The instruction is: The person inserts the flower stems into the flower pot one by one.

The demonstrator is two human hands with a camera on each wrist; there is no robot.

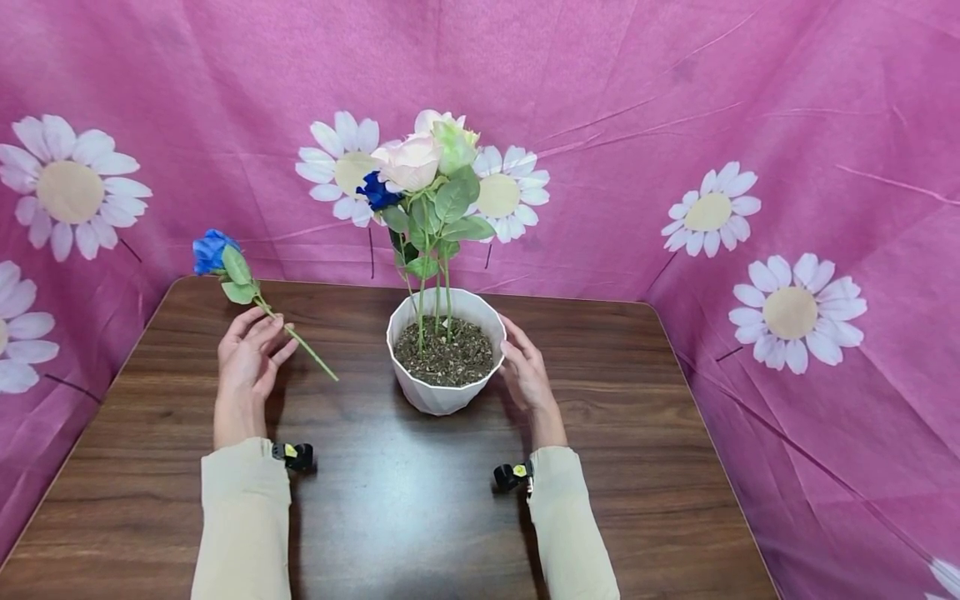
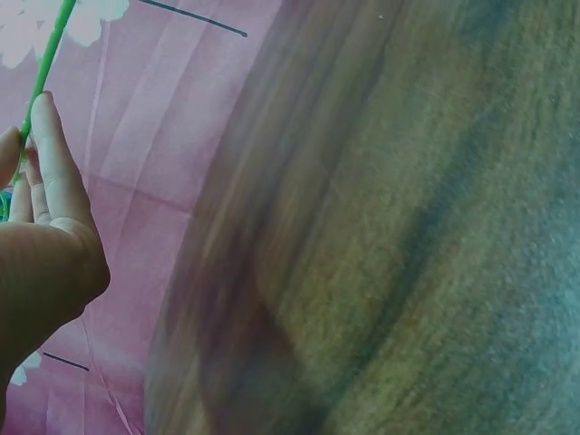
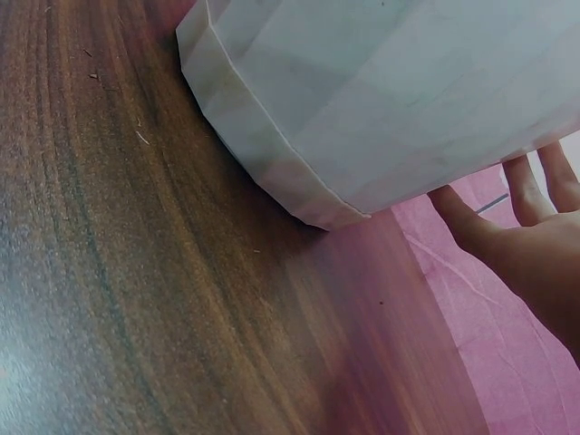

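My left hand (image 1: 247, 358) pinches the green stem of a blue artificial rose (image 1: 216, 252) between thumb and fingers. The bloom points up and left, and the bare stem end slants down to the right above the table. In the left wrist view part of the green stem (image 2: 49, 56) shows at the fingertips. My right hand (image 1: 528, 375) rests its fairly straight fingers against the right side of a white faceted flowerpot (image 1: 438, 398). Dark soil (image 1: 453, 358) fills the pot. Pale pink roses (image 1: 408, 162), a greenish one (image 1: 453, 146) and a dark blue rose (image 1: 378, 192) stand upright in it.
The pot stands on a dark wood-grain table (image 1: 397, 517) toward its far side. Pink cloth (image 1: 600, 100) printed with large white daisies hangs behind and along both sides. Small black wrist cameras (image 1: 296, 457) sit at both cuffs.
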